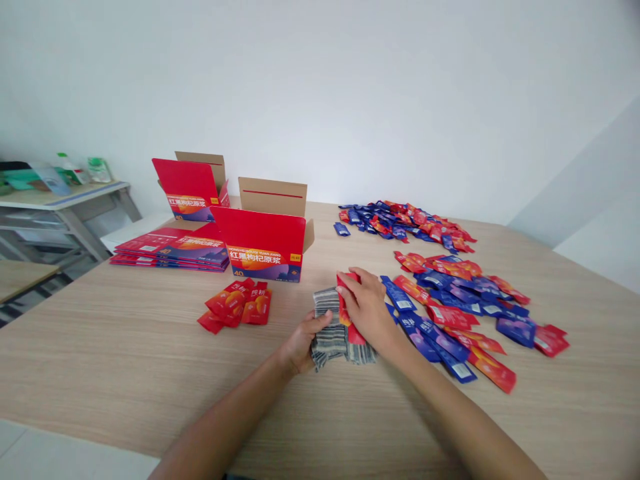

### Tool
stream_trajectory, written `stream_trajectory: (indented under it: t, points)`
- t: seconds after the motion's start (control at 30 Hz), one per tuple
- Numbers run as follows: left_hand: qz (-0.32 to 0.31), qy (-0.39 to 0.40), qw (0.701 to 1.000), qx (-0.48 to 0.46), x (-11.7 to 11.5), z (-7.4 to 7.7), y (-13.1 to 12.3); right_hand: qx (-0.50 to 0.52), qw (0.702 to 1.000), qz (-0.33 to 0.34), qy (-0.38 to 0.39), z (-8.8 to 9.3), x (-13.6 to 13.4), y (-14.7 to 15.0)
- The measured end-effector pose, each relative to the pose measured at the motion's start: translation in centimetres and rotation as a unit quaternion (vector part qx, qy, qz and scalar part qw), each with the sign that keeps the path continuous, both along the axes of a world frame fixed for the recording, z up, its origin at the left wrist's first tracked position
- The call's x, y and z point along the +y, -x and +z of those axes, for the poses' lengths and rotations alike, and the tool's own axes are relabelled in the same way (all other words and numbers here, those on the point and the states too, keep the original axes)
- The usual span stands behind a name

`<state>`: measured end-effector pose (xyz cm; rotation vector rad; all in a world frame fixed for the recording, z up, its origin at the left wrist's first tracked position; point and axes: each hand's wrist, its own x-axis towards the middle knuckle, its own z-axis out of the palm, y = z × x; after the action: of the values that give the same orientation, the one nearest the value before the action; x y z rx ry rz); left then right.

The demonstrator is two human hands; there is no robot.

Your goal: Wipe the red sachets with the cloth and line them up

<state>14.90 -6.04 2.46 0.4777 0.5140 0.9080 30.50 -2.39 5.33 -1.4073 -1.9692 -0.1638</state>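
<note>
My left hand [303, 341] grips a thick stack of sachets [330, 330] stood on edge on the wooden table [125, 360], so their grey striped edges show. My right hand [367, 308] lies on the right side of the same stack, fingers closed over a red sachet [345, 293] at its top. A small pile of red sachets [235, 305] sits to the left of my hands. Two open red boxes [265, 243] [193, 183] stand behind them.
Loose blue and red sachets [460, 300] are spread to the right of my hands, with another heap [405, 223] farther back. Flattened red box blanks [173, 250] are stacked at the left. A side table with shelves [60, 200] stands by the wall at far left.
</note>
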Motion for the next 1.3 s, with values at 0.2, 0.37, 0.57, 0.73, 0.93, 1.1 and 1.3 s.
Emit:
stream_trajectory:
  t: [0.2,0.37,0.57,0.73,0.93,1.1,1.3]
  points:
    - [0.026,0.008,0.999,-0.021,0.2,0.6,0.5,-0.065,0.997,0.035,-0.024,0.2,-0.8,1.0]
    - [0.033,0.023,0.998,-0.044,0.4,1.3,0.9,-0.112,0.99,0.08,-0.01,1.4,-1.8,1.1]
    - [0.013,0.06,0.996,-0.061,0.2,1.6,0.8,-0.196,0.974,0.105,0.039,4.0,-3.1,0.9]
    - [0.012,0.075,0.993,-0.086,0.5,1.9,1.4,-0.214,0.962,0.15,0.076,4.1,-3.7,0.6]
    - [0.045,0.085,0.988,-0.121,1.8,2.4,3.0,-0.23,0.947,0.218,0.05,1.9,-4.4,1.6]
    - [0.038,0.067,0.987,-0.139,2.0,2.4,3.1,-0.174,0.945,0.276,0.035,1.8,-3.2,0.6]
    - [0.028,0.039,0.989,-0.136,1.6,2.5,2.9,-0.147,0.96,0.238,0.025,2.7,-2.0,-0.8]
